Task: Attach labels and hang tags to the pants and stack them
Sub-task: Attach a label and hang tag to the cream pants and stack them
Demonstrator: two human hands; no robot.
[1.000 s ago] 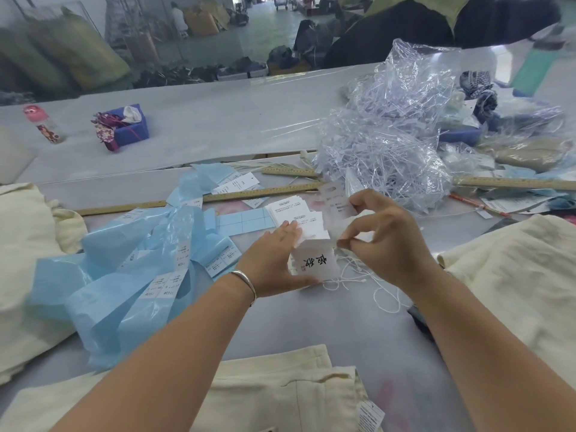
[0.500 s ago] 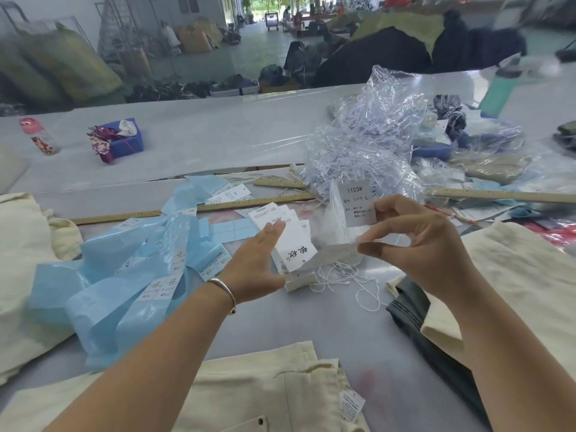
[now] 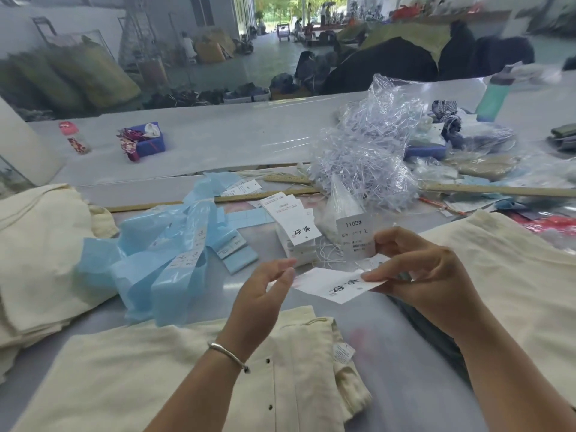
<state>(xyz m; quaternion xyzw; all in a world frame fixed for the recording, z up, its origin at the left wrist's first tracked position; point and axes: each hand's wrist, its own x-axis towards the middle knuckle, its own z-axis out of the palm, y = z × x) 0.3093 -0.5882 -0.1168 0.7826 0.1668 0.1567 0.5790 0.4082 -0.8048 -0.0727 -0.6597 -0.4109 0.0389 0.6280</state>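
My right hand [image 3: 427, 275] pinches a white hang tag [image 3: 335, 283] with black characters by its right end, and also holds a small size label marked 1103# L [image 3: 355, 233] between its upper fingers. My left hand [image 3: 265, 291] is beside the tag's left end with fingers loosely extended, fingertips close to its edge. Cream pants [image 3: 174, 369] lie folded on the table below my hands. A stack of white hang tags [image 3: 296, 229] and loose white strings [image 3: 327, 254] sit just beyond.
Blue label strips [image 3: 168, 257] sprawl at left. A clear bag of plastic fasteners [image 3: 367, 157] stands behind the tags. Cream pants pile at left [image 3: 40, 244] and right [image 3: 511, 260]. Wooden rulers [image 3: 498, 190] lie across the table. Dark fabric [image 3: 436, 335] shows under my right forearm.
Both hands have come back toward me over the cream pants. The right hand carried the hang tag and size label away from the stack; the left hand followed alongside.
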